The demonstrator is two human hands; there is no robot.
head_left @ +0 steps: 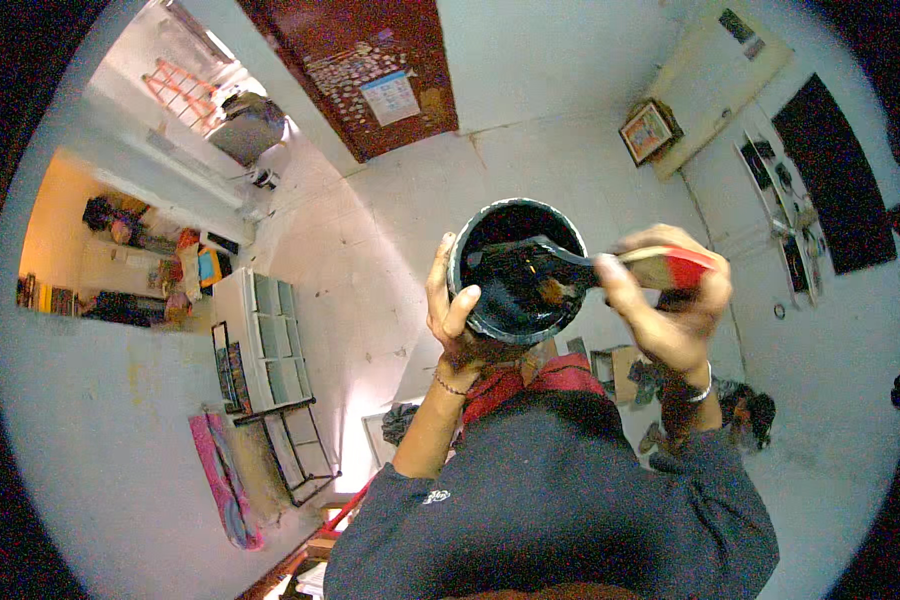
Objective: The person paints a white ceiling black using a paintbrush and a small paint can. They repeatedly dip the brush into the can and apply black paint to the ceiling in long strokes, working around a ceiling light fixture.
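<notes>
My left hand [452,310] is wrapped round the left side of a round dark pot [458,255], thumb near its rim. Glossy black liquid, which looks like paint [510,295], lies inside and coats the inner wall. A paintbrush [675,268] with a tan and red handle is gripped in my right hand [670,325], at the pot's right. Its dark-coated end reaches over the rim into the pot, and the bristle tip merges with the black contents. Motion smears part of the right hand's fingers.
Below the pot, partly hidden, are a red cloth [495,390] and a cardboard box [627,375]. To the left stand a white shelf unit [262,340] and a dark metal frame [300,455]. A brown door [370,60] is ahead; a framed picture [647,133] sits far right.
</notes>
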